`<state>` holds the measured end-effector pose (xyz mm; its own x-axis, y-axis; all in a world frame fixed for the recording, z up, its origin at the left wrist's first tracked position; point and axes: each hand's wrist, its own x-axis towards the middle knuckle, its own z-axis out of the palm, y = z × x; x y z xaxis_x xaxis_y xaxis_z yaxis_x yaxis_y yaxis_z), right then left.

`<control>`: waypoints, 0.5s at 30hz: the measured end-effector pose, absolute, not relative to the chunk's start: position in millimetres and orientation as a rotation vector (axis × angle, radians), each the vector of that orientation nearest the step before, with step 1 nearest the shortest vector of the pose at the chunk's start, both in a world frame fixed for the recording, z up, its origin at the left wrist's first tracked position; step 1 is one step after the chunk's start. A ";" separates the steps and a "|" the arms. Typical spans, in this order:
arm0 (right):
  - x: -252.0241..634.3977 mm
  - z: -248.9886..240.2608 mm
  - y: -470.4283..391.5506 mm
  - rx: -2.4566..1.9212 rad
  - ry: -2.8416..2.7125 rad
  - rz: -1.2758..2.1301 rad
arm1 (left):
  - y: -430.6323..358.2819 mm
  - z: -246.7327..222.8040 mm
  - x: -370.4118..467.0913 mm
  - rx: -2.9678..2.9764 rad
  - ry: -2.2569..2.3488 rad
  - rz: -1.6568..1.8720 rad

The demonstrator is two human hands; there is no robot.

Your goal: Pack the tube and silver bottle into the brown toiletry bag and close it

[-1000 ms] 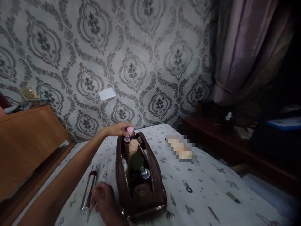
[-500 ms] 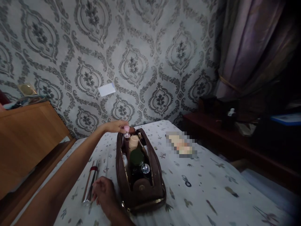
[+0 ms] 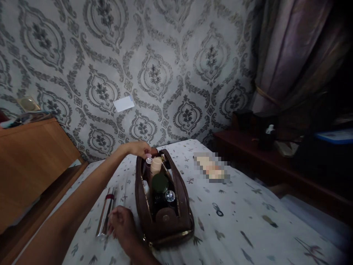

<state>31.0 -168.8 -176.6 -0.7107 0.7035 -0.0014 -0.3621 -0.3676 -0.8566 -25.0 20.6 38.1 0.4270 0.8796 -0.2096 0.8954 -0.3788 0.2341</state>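
An open brown bag [image 3: 183,191] stands on the patterned bed sheet, packed with several items: a beige bottle [image 3: 156,165], a dark green lid [image 3: 160,183], and a clear faceted cap [image 3: 170,196]. At the bag's far left end, my left hand [image 3: 140,149] pinches a small pink item [image 3: 148,156], mostly hidden by the fingers and a clear-topped tube. My right hand [image 3: 120,222] rests on the sheet left of the bag, its fingers curled with nothing visible in them. Beside those fingers lies a silver tube with a red band [image 3: 106,212].
A blurred-out flat object [image 3: 211,167] lies on the sheet right of the bag. Wooden furniture [image 3: 35,158] borders the bed at left. A dark red shelf [image 3: 237,140] with a small bottle stands at right, below a curtain [image 3: 286,55]. Patterned wallpaper is behind.
My left hand has lowered the pink item slightly toward the bag's far left end, and its fingers now cover more of it. My right hand has stayed almost still.
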 end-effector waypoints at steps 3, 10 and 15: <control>29.7 -177.9 -168.5 -0.482 -1.191 2.094 | 24.0 36.1 -17.6 2.383 1.533 -0.313; 32.4 -176.3 -166.1 -0.479 -1.232 2.113 | 26.6 25.8 -12.6 2.410 1.488 -0.285; 33.8 -173.3 -166.3 -0.484 -1.211 2.111 | 25.8 25.4 -13.8 2.337 1.452 -0.206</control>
